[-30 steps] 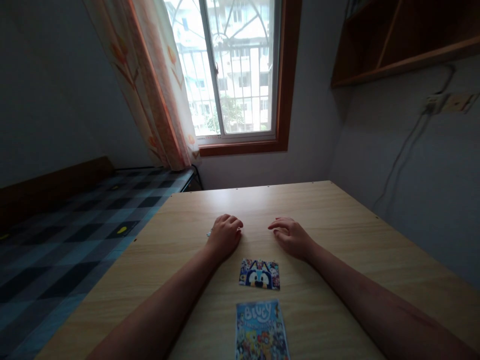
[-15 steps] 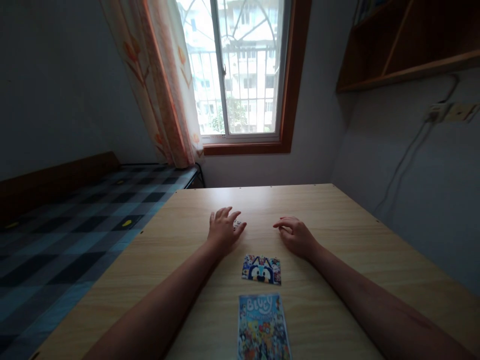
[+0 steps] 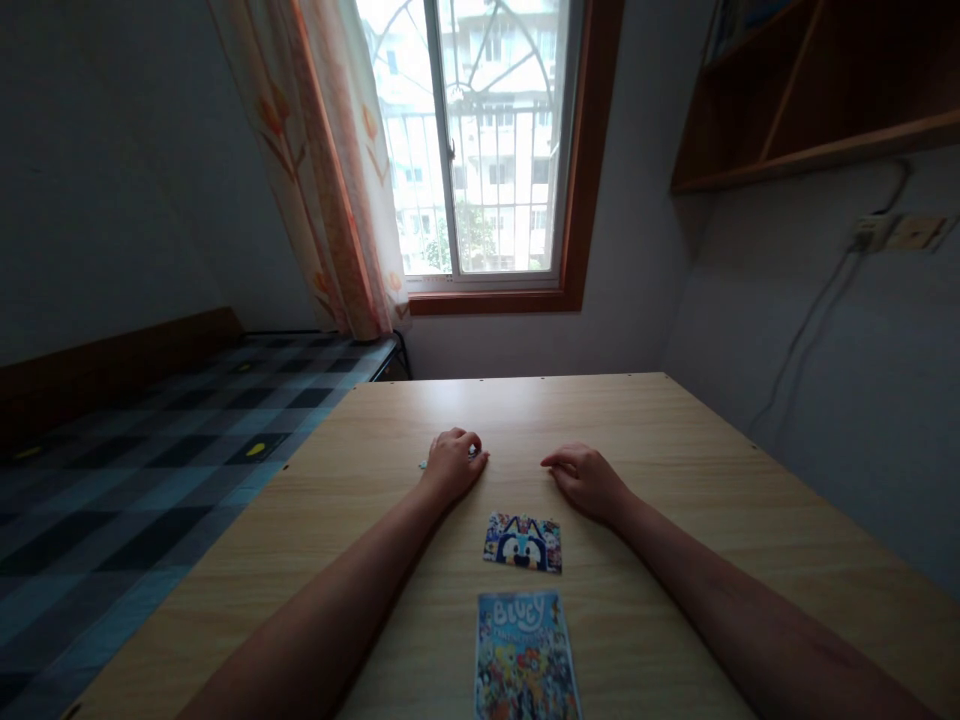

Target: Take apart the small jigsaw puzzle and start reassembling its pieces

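Covering small pale pieces (image 3: 473, 453) beyond the picture card (image 3: 523, 543), the left hand (image 3: 451, 466) curls at the surface (image 3: 675, 430); its grip cannot be told. The right hand (image 3: 590, 482), well apart, has fingertips close, grip likewise undetermined. Advised: light fingertip pressure, pieces kept flat and clear of the card.

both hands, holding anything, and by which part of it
It cannot be told: the left hand partly hides small pale pieces, so any grip is unclear. No held thing shows at the right hand, though its palm is hidden.
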`<action>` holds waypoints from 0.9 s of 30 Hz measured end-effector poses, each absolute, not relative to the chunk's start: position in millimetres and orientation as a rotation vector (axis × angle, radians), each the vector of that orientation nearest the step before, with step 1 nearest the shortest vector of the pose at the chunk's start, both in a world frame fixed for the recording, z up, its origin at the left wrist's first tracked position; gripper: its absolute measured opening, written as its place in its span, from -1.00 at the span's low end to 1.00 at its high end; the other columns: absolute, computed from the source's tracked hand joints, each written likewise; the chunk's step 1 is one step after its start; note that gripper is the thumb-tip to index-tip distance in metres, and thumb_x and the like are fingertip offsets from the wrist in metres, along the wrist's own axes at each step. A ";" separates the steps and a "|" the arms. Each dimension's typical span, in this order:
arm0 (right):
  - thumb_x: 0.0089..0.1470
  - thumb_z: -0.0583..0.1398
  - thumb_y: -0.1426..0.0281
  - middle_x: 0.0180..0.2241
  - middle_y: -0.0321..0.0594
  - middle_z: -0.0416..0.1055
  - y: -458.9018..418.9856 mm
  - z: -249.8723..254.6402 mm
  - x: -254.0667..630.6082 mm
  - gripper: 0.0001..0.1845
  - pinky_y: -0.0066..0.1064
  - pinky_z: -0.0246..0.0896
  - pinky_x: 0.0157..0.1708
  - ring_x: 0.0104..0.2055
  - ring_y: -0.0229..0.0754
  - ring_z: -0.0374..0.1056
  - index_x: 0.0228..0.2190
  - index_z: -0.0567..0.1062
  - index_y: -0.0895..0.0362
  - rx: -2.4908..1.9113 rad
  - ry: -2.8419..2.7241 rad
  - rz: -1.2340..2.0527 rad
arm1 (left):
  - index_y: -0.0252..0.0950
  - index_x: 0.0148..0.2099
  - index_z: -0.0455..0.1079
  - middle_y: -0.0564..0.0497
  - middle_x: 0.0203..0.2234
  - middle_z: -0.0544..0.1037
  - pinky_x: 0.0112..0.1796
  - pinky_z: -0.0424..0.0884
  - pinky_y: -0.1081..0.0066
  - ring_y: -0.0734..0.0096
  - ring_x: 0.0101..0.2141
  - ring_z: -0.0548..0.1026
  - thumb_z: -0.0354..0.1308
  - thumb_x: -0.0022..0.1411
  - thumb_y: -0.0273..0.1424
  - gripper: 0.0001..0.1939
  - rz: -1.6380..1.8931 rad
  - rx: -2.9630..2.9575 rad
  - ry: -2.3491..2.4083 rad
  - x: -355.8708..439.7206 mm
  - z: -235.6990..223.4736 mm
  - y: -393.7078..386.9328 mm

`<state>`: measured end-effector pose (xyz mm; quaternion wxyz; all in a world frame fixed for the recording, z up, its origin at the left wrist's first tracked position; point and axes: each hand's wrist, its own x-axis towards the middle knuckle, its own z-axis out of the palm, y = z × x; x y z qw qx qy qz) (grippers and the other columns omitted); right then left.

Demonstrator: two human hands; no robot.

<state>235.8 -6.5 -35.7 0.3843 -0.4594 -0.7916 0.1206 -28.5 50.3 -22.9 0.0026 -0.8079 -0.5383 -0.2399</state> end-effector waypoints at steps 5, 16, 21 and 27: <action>0.05 0.16 0.53 -0.32 -0.19 0.59 -5.7 -36.8 236.5 -0.74 -0.28 0.32 -0.15 -0.23 -0.09 0.46 -0.31 0.63 0.08 -1.177 -2.030 0.302 | -0.27 -0.31 0.46 -0.07 -0.32 0.49 -0.07 0.34 0.22 0.21 -0.21 0.44 0.18 0.19 -0.32 -0.87 -0.787 -2.531 -1.681 -28.5 -24.4 53.2; 0.05 0.16 0.54 -0.32 -0.18 0.59 -6.4 -36.6 236.2 -0.73 -0.27 0.32 -0.16 -0.23 -0.08 0.46 -0.30 0.63 0.09 -1.164 -2.032 0.304 | -0.26 -0.29 0.46 -0.05 -0.31 0.49 -0.09 0.38 0.29 0.27 -0.21 0.45 0.03 0.05 -0.63 -0.75 -1.023 -2.591 -1.666 -36.5 -22.2 55.2; 0.03 0.15 0.56 -0.31 -0.19 0.59 -8.4 -34.2 237.1 -0.71 -0.27 0.32 -0.14 -0.22 -0.08 0.47 -0.31 0.63 0.08 -1.171 -2.016 0.306 | -0.24 -0.29 0.48 -0.02 -0.30 0.51 -0.08 0.40 0.28 0.29 -0.21 0.46 0.02 0.05 -0.59 -0.74 -1.272 -2.527 -1.676 -38.5 -14.2 50.9; 0.03 0.14 0.54 -0.31 -0.17 0.60 -6.9 -34.0 238.2 -0.72 -0.25 0.32 -0.14 -0.21 -0.07 0.46 -0.31 0.63 0.09 -1.189 -2.005 0.300 | -0.23 -0.40 0.42 0.00 -0.38 0.50 -0.08 0.39 0.26 0.30 -0.22 0.45 -0.05 0.09 -0.59 -0.75 -1.697 -2.389 -1.484 -20.6 20.8 23.2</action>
